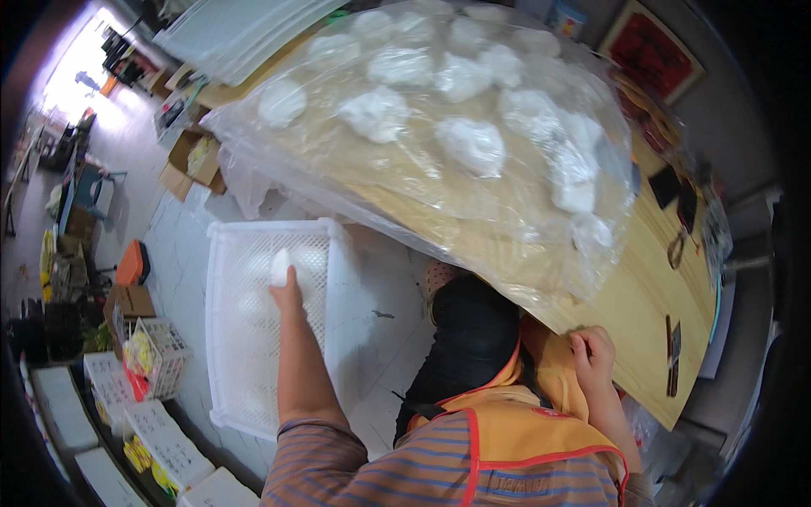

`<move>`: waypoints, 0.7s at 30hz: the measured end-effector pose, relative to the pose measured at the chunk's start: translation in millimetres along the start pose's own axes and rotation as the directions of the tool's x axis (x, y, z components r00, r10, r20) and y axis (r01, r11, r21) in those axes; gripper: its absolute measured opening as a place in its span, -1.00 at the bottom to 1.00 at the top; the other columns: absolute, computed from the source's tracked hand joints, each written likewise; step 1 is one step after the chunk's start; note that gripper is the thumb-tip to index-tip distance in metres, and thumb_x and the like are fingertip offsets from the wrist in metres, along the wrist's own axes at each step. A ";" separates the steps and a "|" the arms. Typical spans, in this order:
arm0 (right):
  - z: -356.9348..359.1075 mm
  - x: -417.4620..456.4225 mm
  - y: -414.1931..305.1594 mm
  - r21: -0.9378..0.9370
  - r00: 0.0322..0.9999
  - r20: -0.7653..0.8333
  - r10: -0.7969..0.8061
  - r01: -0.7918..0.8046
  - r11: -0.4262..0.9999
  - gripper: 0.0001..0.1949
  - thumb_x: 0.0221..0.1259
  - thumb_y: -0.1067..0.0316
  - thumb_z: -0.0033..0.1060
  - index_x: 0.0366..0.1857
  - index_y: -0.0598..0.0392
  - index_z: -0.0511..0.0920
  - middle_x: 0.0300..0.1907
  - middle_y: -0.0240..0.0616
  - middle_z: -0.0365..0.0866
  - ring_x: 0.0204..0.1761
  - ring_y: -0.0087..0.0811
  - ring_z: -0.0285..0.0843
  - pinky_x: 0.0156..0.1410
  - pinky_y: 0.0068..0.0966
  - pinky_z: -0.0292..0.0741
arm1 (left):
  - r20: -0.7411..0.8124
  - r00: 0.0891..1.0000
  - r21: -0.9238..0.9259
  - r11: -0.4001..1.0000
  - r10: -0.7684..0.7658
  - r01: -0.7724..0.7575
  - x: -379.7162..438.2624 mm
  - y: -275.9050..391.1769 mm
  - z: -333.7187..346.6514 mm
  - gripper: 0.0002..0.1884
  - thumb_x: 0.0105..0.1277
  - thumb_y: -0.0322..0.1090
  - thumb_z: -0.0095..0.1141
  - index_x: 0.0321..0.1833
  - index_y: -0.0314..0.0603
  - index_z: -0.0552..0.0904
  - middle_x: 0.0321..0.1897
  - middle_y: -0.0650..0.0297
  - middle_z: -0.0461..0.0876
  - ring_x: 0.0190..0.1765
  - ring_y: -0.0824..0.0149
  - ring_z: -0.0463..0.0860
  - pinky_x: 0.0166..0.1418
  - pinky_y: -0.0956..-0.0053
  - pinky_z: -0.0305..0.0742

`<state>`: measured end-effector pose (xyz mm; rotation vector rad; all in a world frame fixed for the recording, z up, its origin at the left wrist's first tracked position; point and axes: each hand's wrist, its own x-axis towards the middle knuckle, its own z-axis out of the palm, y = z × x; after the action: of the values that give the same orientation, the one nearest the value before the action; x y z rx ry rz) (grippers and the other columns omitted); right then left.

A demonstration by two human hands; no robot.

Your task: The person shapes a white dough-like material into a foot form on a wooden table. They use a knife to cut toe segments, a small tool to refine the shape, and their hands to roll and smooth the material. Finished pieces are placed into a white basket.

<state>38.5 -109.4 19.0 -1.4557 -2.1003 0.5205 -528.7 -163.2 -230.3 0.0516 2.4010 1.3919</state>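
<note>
My left hand (289, 296) reaches over a white plastic mesh crate (218, 329) on the floor. It grips a small white lump (279, 267), thumb on top; what the lump is made of cannot be told. Pale rounded shapes show faintly through the mesh below. My right hand (594, 352) rests at the edge of the wooden table (640, 304), fingers curled, with nothing visible in them. Many soft-looking white clumps (472, 146) lie on the table under a clear plastic sheet (418, 177), which hangs over the near edge.
A knife (673, 361) lies near the table's right corner. White trays (247, 38) are stacked at the back left. An open cardboard box (190, 165), a white basket (166, 361) and white foam boxes (168, 443) line the left floor. An orange stool (131, 262) stands there too.
</note>
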 end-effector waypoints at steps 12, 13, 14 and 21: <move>10.7 11.8 31.2 -0.103 0.989 -0.090 0.121 -0.130 0.986 -0.86 0.23 0.37 0.10 -0.45 0.18 0.46 -0.50 -0.14 0.44 -0.43 -0.19 0.41 -0.30 -0.37 0.35 | 0.703 0.504 0.553 0.059 0.503 -0.831 -76.2 110.9 -36.7 -0.09 -0.15 -0.39 0.41 0.37 -0.09 0.26 0.39 0.17 0.27 0.45 0.16 0.19 0.50 0.19 0.04; 10.0 12.2 31.4 -0.119 0.987 -0.084 0.137 -0.147 0.982 -0.85 0.23 0.37 0.11 -0.46 0.19 0.46 -0.51 -0.14 0.42 -0.44 -0.19 0.40 -0.31 -0.36 0.34 | 0.760 0.458 0.510 0.013 0.461 -0.860 -69.5 113.4 -31.6 -0.07 -0.17 -0.38 0.43 0.37 -0.08 0.26 0.39 0.19 0.27 0.46 0.18 0.19 0.51 0.20 0.02; 10.2 15.2 30.7 -0.125 0.989 -0.087 0.123 -0.133 0.983 -0.84 0.22 0.36 0.11 -0.47 0.19 0.45 -0.52 -0.14 0.41 -0.45 -0.19 0.39 -0.33 -0.36 0.33 | 0.811 0.409 0.463 -0.031 0.417 -0.886 -59.8 117.0 -27.9 -0.05 -0.19 -0.36 0.45 0.37 -0.08 0.26 0.39 0.22 0.28 0.46 0.20 0.19 0.52 0.20 -0.01; 13.6 18.7 31.7 -0.152 0.985 -0.116 0.124 -0.141 0.978 -0.82 0.20 0.35 0.14 -0.50 0.19 0.43 -0.56 -0.13 0.37 -0.50 -0.18 0.35 -0.38 -0.35 0.29 | 0.880 0.410 0.411 0.048 0.240 -0.910 -33.6 134.0 -0.3 -0.17 -0.25 -0.18 0.50 0.20 -0.11 0.43 0.13 0.21 0.51 0.26 0.20 0.43 0.40 0.18 0.21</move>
<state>48.2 -81.1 -6.5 -1.6853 -2.0098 0.3220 -517.3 -101.8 -107.1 1.8286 2.1413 -0.1582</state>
